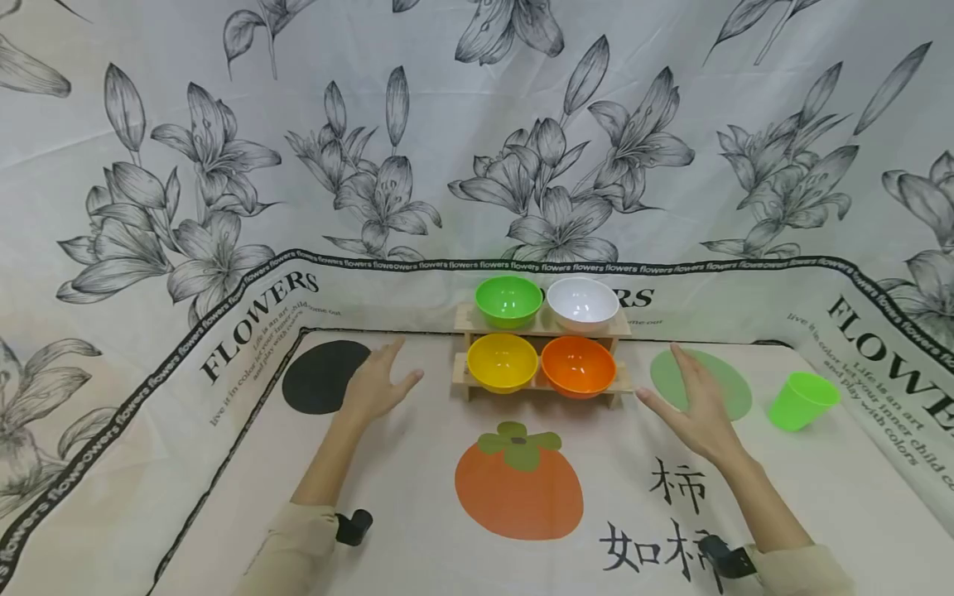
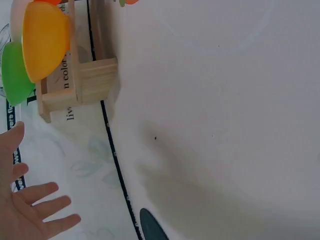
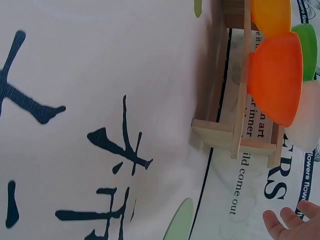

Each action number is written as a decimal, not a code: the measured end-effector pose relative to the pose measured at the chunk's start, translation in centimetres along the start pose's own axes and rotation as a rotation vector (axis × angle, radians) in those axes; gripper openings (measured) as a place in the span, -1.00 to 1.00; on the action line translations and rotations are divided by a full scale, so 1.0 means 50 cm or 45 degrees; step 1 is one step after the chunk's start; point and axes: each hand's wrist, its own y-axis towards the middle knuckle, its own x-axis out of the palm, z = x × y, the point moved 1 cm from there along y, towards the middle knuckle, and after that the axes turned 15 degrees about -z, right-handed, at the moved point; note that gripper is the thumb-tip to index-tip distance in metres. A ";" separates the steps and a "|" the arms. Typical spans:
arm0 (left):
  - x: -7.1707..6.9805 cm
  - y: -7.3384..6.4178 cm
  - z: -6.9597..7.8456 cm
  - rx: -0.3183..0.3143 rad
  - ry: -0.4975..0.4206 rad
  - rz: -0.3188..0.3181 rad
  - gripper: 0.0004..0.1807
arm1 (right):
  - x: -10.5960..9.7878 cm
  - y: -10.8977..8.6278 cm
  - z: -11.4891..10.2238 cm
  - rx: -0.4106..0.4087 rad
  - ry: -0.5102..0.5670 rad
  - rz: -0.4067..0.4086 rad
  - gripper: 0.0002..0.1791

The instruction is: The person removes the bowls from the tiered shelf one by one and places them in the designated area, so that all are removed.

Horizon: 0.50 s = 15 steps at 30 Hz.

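Note:
A two-step wooden rack [image 1: 544, 325] stands at the back middle of the table. On its upper step sit a green bowl [image 1: 509, 301] and a white bowl [image 1: 583, 304]; the lower step bears a yellow bowl [image 1: 503, 362] and an orange bowl [image 1: 579, 366]. My left hand [image 1: 375, 384] is to the left of the rack, fingers spread, holding nothing. To the rack's right my right hand [image 1: 695, 407], also spread and without anything in it, overlaps the pale green printed circle in the head view. Both wrist views show the hands apart from the bowls.
A bright green cup [image 1: 803, 401] stands on the right, beyond my right hand. The tablecloth carries a printed persimmon [image 1: 519, 488], a black circle [image 1: 325, 377] and dark written characters. Behind the table hangs a flower-print curtain [image 1: 417, 149].

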 end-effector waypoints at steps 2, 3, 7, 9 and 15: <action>0.013 0.005 0.005 0.038 -0.052 -0.020 -0.27 | 0.011 0.009 0.000 -0.031 0.021 -0.005 -0.07; 0.020 0.009 0.007 0.056 -0.078 -0.027 -0.30 | 0.016 0.012 -0.001 -0.039 0.032 -0.007 -0.08; 0.044 0.024 0.014 0.135 -0.153 -0.006 -0.39 | 0.034 0.025 -0.003 -0.042 0.049 -0.023 -0.09; 0.056 0.034 0.017 0.169 -0.187 0.026 -0.43 | 0.043 0.030 -0.002 -0.037 0.072 -0.039 -0.08; 0.094 0.068 0.025 0.241 -0.373 0.071 -0.54 | 0.069 0.042 0.000 -0.018 0.180 -0.064 -0.03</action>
